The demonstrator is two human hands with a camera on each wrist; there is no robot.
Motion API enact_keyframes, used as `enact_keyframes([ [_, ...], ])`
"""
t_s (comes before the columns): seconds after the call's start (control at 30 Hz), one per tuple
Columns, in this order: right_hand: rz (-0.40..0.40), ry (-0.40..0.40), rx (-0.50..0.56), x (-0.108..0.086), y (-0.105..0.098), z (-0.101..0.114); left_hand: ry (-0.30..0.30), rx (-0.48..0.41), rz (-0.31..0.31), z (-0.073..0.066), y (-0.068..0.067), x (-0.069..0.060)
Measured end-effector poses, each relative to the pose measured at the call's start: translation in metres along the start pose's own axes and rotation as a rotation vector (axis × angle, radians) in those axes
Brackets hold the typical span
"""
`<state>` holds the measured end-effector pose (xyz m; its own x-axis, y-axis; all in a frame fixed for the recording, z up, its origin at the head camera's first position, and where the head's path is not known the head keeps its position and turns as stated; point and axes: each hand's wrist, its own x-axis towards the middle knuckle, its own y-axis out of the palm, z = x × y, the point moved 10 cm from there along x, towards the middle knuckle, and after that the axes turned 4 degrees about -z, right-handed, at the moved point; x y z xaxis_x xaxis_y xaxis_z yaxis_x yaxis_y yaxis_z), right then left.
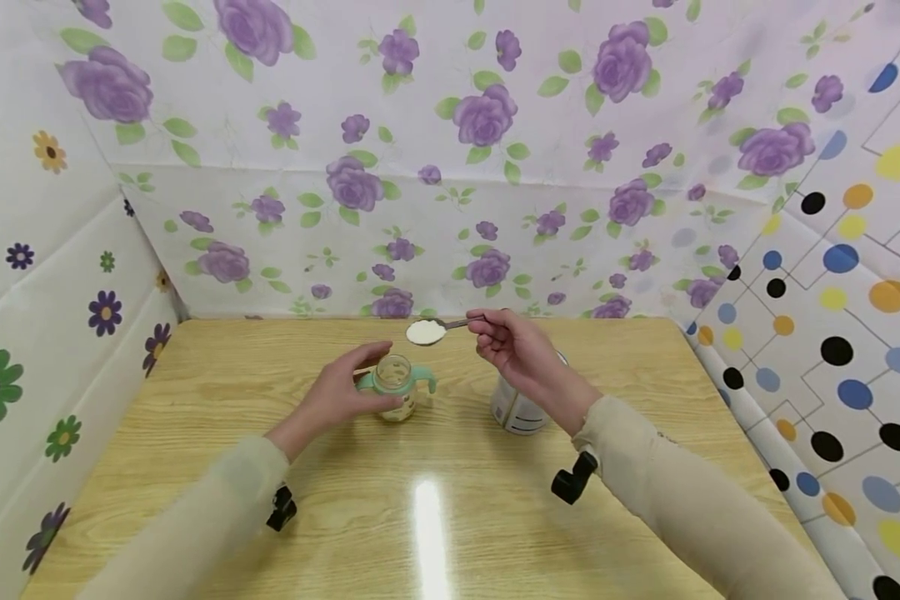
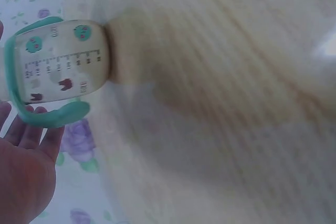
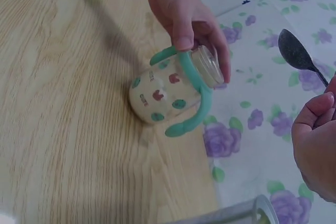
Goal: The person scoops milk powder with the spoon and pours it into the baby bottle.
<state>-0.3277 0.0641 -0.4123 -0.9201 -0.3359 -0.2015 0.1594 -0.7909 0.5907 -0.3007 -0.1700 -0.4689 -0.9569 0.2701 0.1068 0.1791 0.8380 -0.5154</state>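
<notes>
A clear baby bottle [image 1: 399,408] with a mint-green collar and two curved handles stands uncapped on the table. My left hand [image 1: 345,387] holds it near the neck, thumb and fingers on opposite sides. Printed measuring marks show on the bottle [image 2: 63,66] in the left wrist view, with pale contents inside. My right hand [image 1: 517,346] pinches the handle of a metal spoon [image 1: 457,322]. White powder [image 1: 425,332] heaps in its bowl, above and slightly right of the open mouth. In the right wrist view, the spoon [image 3: 294,51] shows its dark underside.
A whitish can [image 1: 521,412] stands right of the bottle, partly hidden beneath my right hand and forearm. The wooden table [image 1: 330,517] meets a flower-printed sheet [image 1: 435,233] at the back. Patterned sheets also line both sides.
</notes>
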Motion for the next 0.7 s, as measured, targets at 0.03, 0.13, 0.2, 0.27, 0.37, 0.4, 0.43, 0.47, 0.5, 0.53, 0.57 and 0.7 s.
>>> enact_keyframes([
  [0.03, 0.001, 0.002, 0.001, 0.001, 0.002, -0.002, -0.005, 0.0, -0.004, 0.002, 0.001, -0.001],
  [0.13, 0.008, 0.006, 0.003, 0.004, 0.007, -0.007, -0.01, 0.006, -0.024, 0.008, 0.002, -0.002],
  [0.2, 0.009, 0.006, -0.003, 0.006, 0.01, -0.01, -0.012, 0.009, -0.036, 0.011, 0.002, -0.002],
  [0.27, 0.006, 0.008, -0.004, 0.007, 0.012, -0.013, -0.014, 0.013, -0.043, 0.014, 0.002, -0.002],
  [0.37, -0.003, 0.011, -0.005, 0.01, 0.012, -0.017, -0.022, 0.01, -0.047, 0.016, 0.003, -0.002],
  [0.4, -0.004, 0.012, -0.007, 0.011, 0.012, -0.019, -0.027, 0.008, -0.049, 0.017, 0.004, -0.002],
  [0.43, -0.004, 0.012, -0.01, 0.011, 0.012, -0.02, -0.027, 0.004, -0.051, 0.017, 0.004, -0.002],
  [0.47, -0.003, 0.013, -0.013, 0.011, 0.012, -0.022, -0.033, -0.001, -0.054, 0.018, 0.004, -0.002],
  [0.5, -0.003, 0.013, -0.019, 0.012, 0.012, -0.023, -0.038, -0.006, -0.058, 0.018, 0.005, -0.002],
  [0.53, -0.003, 0.012, -0.025, 0.012, 0.012, -0.024, -0.039, -0.011, -0.061, 0.018, 0.005, -0.002],
  [0.57, -0.003, 0.01, -0.034, 0.013, 0.011, -0.025, -0.041, -0.014, -0.064, 0.019, 0.005, -0.003],
  [0.7, -0.003, 0.002, -0.064, 0.013, 0.009, -0.028, -0.045, -0.029, -0.073, 0.019, 0.006, -0.003],
])
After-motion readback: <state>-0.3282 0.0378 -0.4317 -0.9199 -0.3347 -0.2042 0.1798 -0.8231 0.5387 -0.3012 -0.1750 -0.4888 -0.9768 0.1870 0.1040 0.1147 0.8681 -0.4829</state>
